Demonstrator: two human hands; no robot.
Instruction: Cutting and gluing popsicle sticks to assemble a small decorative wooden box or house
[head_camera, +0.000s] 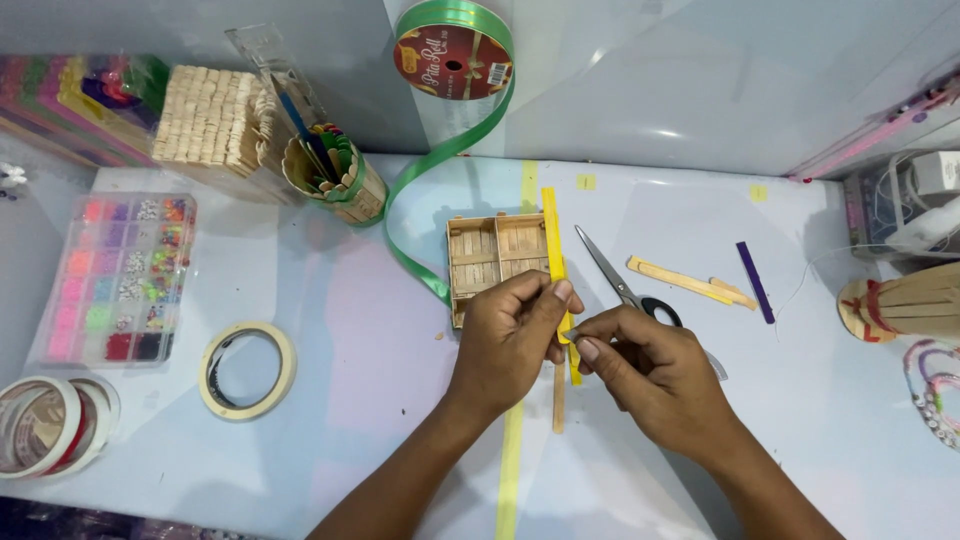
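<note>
The left hand (510, 335) closes its fingers around the lower part of a yellow craft stick (553, 240), which lies upright along the right edge of a small wooden stick box (495, 262) on the white surface (350, 400). The right hand (650, 375) pinches the same stick lower down, between thumb and first finger, with the other fingers curled in. A plain wooden stick (558, 400) shows just below the two hands, and I cannot tell if it is joined to the yellow one. The yellow stick seems very light, thin and stiff, but it probably snaps if it is bent too much across its flat side. Its painted face may be a little smooth, so a pinch on the two narrow edges, near the middle, looks safest. A pair of scissors (625, 290) lies just beside the right hand, and a green ribbon (420, 200) curls near the box.
</note>
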